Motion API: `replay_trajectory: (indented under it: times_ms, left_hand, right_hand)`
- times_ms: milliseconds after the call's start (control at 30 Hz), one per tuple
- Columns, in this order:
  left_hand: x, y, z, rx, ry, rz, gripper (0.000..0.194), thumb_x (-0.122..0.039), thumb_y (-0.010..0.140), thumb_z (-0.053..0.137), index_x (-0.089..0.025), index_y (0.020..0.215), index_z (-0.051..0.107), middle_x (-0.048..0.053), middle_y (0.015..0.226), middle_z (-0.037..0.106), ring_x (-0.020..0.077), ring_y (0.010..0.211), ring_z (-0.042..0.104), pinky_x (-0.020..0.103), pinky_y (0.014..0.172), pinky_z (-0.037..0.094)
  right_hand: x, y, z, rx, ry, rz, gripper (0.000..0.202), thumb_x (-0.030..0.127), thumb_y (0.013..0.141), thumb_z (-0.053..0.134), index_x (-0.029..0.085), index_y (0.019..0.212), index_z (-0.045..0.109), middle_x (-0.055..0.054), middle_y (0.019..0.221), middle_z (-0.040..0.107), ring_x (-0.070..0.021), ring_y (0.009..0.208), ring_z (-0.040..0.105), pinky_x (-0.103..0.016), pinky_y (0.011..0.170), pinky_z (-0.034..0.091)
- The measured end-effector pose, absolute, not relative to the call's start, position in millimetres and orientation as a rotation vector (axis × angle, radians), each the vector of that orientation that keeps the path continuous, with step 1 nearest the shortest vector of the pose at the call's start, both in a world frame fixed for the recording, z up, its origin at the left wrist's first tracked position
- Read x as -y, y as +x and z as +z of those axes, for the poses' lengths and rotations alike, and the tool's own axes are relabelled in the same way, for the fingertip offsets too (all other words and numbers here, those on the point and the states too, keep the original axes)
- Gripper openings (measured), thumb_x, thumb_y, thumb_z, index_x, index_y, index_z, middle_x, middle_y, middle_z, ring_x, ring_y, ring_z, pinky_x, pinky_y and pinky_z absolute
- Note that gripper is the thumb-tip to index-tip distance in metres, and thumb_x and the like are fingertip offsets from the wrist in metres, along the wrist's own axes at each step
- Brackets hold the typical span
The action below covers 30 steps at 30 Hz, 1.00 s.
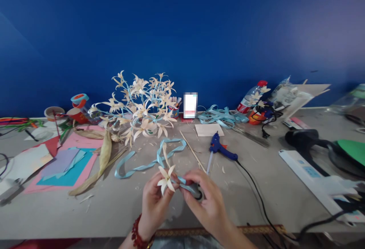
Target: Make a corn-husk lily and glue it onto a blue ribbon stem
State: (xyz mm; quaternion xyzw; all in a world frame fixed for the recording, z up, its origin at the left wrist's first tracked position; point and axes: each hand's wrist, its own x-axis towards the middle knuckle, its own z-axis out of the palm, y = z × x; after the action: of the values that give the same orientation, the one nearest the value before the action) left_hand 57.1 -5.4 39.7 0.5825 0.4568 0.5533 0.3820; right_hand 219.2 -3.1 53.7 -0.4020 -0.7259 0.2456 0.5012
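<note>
My left hand (pixel 154 201), with a red bead bracelet at its wrist, pinches a cream flower with pointed petals (pixel 166 180) near the table's front. Close beside it on the right, my right hand (pixel 205 199) is closed on a light blue ribbon (pixel 186 185) at the flower's base. Part of a dark-handled item shows behind the right fingers, too hidden to name. A long stretch of blue ribbon (pixel 137 171) lies curled on the table beyond my hands. Farther back stands a bunch of similar cream flowers (pixel 139 85) on blue-wrapped stems.
A blue glue gun (pixel 221 148) lies right of centre, its black cord running to the front edge. At the right is a white power strip (pixel 303 180). Coloured paper (pixel 64 176) and dry husks (pixel 105 152) lie on the left. A bottle (pixel 251 97) stands at the back.
</note>
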Motion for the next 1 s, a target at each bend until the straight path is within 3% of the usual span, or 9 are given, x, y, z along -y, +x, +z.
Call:
replay_trajectory:
  times_ms: [200, 300, 1000]
  left_hand:
    - [7.3, 56.1, 32.5, -1.288, 1.585, 1.466, 0.009, -0.026, 0.082, 0.067, -0.020, 0.084, 0.073, 0.009, 0.091, 0.073, 0.0257, 0.089, 0.066, 0.035, 0.081, 0.052]
    - [6.4, 56.9, 34.3, -1.283, 1.602, 1.465, 0.010, -0.025, 0.081, 0.067, -0.020, 0.087, 0.074, 0.009, 0.090, 0.074, 0.0246, 0.086, 0.067, 0.032, 0.078, 0.053]
    - [3.5, 59.6, 38.3, -1.202, 1.460, 1.383, 0.011, -0.027, 0.083, 0.066, -0.019, 0.081, 0.072, 0.005, 0.077, 0.071, 0.0195, 0.071, 0.064, 0.027, 0.067, 0.051]
  right_hand:
    - [1.0, 218.9, 56.6, 1.693, -1.065, 0.667, 0.009, 0.014, 0.079, 0.063, 0.021, 0.084, 0.062, 0.000, 0.074, 0.064, -0.0153, 0.067, 0.061, -0.023, 0.060, 0.046]
    - [-0.1, 219.4, 59.0, 1.703, -1.067, 0.667, 0.006, 0.014, 0.078, 0.061, 0.021, 0.079, 0.062, 0.001, 0.071, 0.065, -0.0149, 0.064, 0.061, -0.022, 0.058, 0.045]
    - [3.1, 224.3, 54.8, 1.813, -1.045, 0.608, 0.009, 0.018, 0.087, 0.056, 0.021, 0.088, 0.064, -0.002, 0.079, 0.069, -0.0171, 0.073, 0.064, -0.025, 0.065, 0.048]
